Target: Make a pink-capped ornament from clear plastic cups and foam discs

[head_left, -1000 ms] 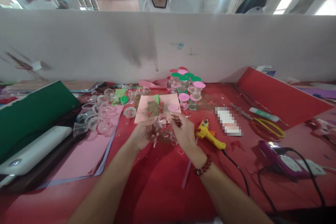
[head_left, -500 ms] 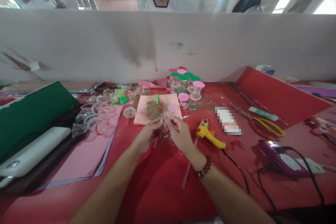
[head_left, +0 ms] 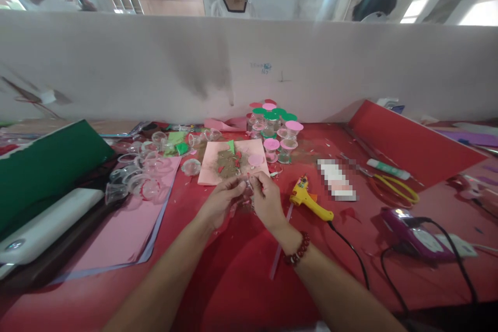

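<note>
My left hand (head_left: 223,198) is closed around a clear plastic cup (head_left: 248,192), mostly covered by the fingers. Right beside it, my right hand (head_left: 268,199) pinches at the cup's upper edge, where a speck of red shows; what its fingertips hold is too small to make out. Just beyond both hands lies a pink paper sheet (head_left: 208,172) with brown sand (head_left: 226,162) and red scraps on it. A pink paper disc (head_left: 256,160) rests on the sheet's right part.
Paired cups topped with green and pink discs (head_left: 294,125) stand at the back. A yellow glue gun (head_left: 311,202), scissors (head_left: 400,189), a glue tube (head_left: 388,168) and a purple power socket (head_left: 418,236) lie right. Clear cups (head_left: 150,187) and pink paper (head_left: 116,233) occupy the left.
My right hand's fingers have curled in more tightly, and both hands have drawn closer around the cup. The objects on the table stay in place.
</note>
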The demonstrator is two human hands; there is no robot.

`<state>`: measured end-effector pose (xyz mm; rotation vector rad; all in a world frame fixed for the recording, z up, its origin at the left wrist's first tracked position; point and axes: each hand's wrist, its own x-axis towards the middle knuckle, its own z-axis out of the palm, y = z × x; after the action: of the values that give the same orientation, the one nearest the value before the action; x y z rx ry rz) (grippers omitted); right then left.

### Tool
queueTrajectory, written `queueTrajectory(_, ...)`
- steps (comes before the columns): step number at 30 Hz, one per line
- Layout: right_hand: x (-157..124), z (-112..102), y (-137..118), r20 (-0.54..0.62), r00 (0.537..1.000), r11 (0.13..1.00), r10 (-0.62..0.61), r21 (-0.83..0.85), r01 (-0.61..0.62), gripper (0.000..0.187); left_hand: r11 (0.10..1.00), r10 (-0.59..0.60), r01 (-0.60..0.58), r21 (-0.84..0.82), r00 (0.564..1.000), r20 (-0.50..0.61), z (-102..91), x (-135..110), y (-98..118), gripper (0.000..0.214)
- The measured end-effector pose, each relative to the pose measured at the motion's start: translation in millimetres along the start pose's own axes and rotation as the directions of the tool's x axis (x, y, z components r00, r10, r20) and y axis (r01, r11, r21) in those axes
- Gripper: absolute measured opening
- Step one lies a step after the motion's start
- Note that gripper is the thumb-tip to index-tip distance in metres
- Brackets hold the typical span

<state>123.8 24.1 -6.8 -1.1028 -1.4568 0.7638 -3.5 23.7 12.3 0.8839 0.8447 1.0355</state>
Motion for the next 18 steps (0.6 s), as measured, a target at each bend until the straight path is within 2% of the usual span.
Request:
queueTrajectory(4,0.3,1.6,0.8,0.017,1.0,0.996,0.021,0.085,-0.022,0.025,1.0,0.012,-0.012,-0.02,1.0,-0.004,-4.6,3.0,-2.8,0.039)
queueTrajectory(8,1.0,1.7,3.4,0.022,0.995,0.981,0.095,0.169,-0.097,0.027,0.999,0.006,-0.006,-0.047,1.0,-0.019,-7.5,4.1,-4.4,0.042)
queueTrajectory(12,0.6,2.0,2.6,0.036,0.99,0.952,0.139,0.272,-0.144,0.029,0.999,0.002,-0.002,-0.051,1.0,0.009,-8.1,3.8,-4.4,0.039)
queueTrajectory(15,-0.1,2.8,-0.5,0.046,0.984,0.917,0.173,0.358,-0.178,0.029,1.0,0.004,-0.003,-0.021,0.999,0.032,-10.5,4.6,-5.1,0.034)
queueTrajectory(18,2.0,1.5,-4.3,0.044,0.967,0.839,0.25,0.488,-0.239,0.032,1.0,0.002,-0.003,0.018,0.999,0.034,-14.6,5.2,-6.2,0.03)
